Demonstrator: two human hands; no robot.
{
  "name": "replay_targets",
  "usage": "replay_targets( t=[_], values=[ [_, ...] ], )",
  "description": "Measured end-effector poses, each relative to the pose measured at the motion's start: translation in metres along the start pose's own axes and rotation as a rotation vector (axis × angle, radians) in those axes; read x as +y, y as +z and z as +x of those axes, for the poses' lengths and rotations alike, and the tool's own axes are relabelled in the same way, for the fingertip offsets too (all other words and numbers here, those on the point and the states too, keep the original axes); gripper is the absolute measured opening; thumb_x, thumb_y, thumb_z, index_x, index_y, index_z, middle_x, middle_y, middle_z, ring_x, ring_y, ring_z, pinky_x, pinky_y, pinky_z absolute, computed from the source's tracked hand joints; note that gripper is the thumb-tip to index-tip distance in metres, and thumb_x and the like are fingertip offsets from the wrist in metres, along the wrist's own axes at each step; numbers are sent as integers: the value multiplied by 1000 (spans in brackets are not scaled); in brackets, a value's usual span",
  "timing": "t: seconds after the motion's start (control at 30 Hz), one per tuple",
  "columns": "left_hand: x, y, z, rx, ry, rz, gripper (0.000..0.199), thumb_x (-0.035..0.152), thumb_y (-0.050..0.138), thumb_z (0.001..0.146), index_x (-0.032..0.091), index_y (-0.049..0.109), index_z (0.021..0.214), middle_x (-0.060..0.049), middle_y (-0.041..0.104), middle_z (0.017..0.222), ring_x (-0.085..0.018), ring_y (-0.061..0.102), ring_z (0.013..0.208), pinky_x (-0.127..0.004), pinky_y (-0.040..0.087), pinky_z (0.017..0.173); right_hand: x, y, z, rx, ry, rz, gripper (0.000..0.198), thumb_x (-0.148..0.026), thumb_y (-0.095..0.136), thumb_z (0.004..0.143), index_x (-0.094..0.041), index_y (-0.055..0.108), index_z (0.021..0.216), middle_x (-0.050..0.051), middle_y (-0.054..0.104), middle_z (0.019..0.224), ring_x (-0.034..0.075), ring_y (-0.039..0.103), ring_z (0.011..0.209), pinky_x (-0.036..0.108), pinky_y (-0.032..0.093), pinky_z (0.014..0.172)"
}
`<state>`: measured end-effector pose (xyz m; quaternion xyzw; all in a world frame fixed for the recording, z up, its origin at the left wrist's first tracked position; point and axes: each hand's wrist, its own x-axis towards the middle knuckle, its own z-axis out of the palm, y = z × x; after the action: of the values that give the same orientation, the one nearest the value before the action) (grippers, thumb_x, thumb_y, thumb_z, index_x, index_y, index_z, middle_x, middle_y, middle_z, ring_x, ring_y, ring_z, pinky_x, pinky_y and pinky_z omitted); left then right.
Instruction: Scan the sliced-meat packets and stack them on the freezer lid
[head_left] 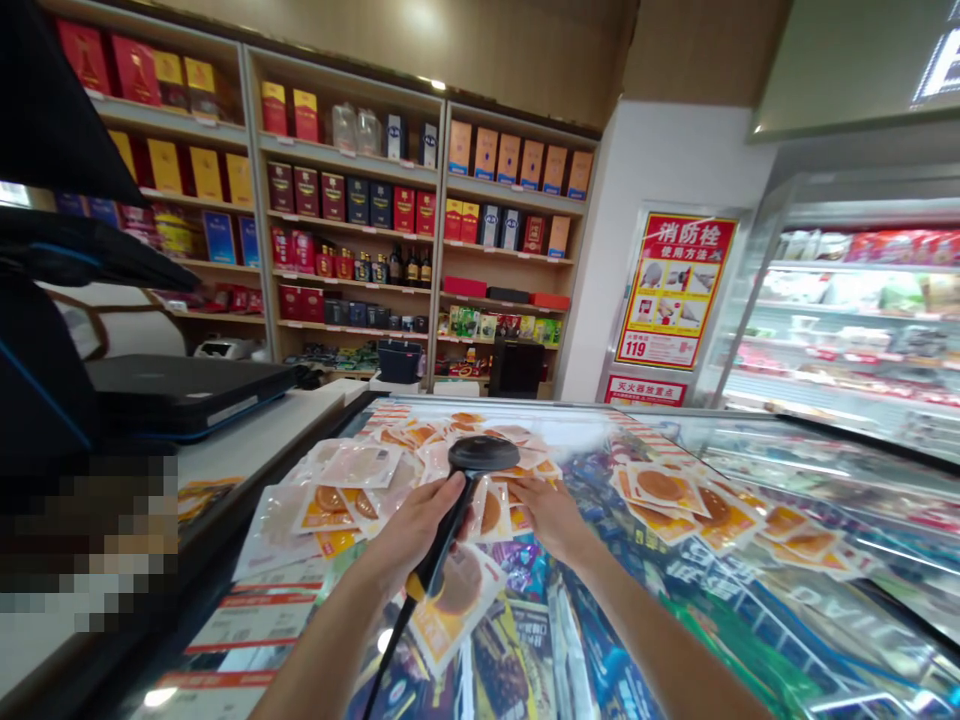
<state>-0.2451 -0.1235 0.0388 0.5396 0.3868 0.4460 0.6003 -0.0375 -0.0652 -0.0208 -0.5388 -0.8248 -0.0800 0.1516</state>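
Note:
My left hand [421, 522] is wrapped round the handle of a black barcode scanner [484, 454], whose head points away from me above a pile of flat packets. A cord runs from the handle's lower end toward me. My right hand [553, 517] reaches in from the right, its fingers closed at the edge of a flat food packet [491, 508] with a round brown piece showing. The scanner partly covers this packet. More such packets [363, 462] lie heaped to the left, some with their pale backs up. One packet [457, 600] lies nearer me, below the scanner.
The packets rest on the glass top of a freezer [600, 610] full of colourful bags. Another packet group [660, 488] lies to the right. Black checkout equipment [187, 390] stands at left. Behind are shelves of boxed goods [345, 200] and a refrigerated display [862, 310].

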Motion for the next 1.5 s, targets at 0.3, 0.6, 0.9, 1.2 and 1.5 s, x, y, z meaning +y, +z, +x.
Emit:
replay_targets(
  t=[0.3, 0.6, 0.9, 1.2, 1.5],
  values=[
    [8, 7, -8, -88, 0, -27, 37, 51, 49, 68, 14, 51, 66, 2, 51, 55, -8, 45, 46, -19, 35, 44, 93, -14, -47, 476, 596, 808, 40, -42, 38, 74, -13, 56, 95, 7, 65, 76, 21, 60, 70, 32, 50, 57],
    [8, 24, -18, -153, -27, -24, 42, 57, 48, 64, 16, 49, 65, 2, 50, 53, -8, 44, 44, -20, 33, 43, 87, 3, -43, 695, 739, 1394, 43, -43, 51, 64, -18, 48, 100, 6, 60, 97, 21, 58, 85, 31, 53, 59],
    [5, 19, -13, -205, -26, 65, 40, 54, 47, 68, 14, 50, 65, 1, 51, 53, -8, 45, 45, -21, 35, 45, 84, 3, -44, 651, 717, 1400, 41, -44, 46, 68, -20, 45, 102, 9, 54, 109, 23, 54, 96, 37, 51, 71],
    [8, 21, -14, -182, -29, 58, 45, 58, 48, 64, 14, 53, 73, 1, 51, 57, -8, 44, 47, -20, 34, 46, 94, -5, -47, 751, 742, 976, 46, -46, 36, 72, -12, 52, 99, 13, 61, 95, 23, 57, 86, 36, 47, 71],
    [0, 18, -4, -77, -14, 110, 42, 56, 49, 64, 14, 55, 70, 1, 51, 57, -8, 43, 49, -18, 34, 45, 152, -34, -79, 701, 651, 99, 45, -23, 24, 76, -13, 53, 109, 12, 53, 111, 24, 39, 111, 43, 27, 92]
  ],
)
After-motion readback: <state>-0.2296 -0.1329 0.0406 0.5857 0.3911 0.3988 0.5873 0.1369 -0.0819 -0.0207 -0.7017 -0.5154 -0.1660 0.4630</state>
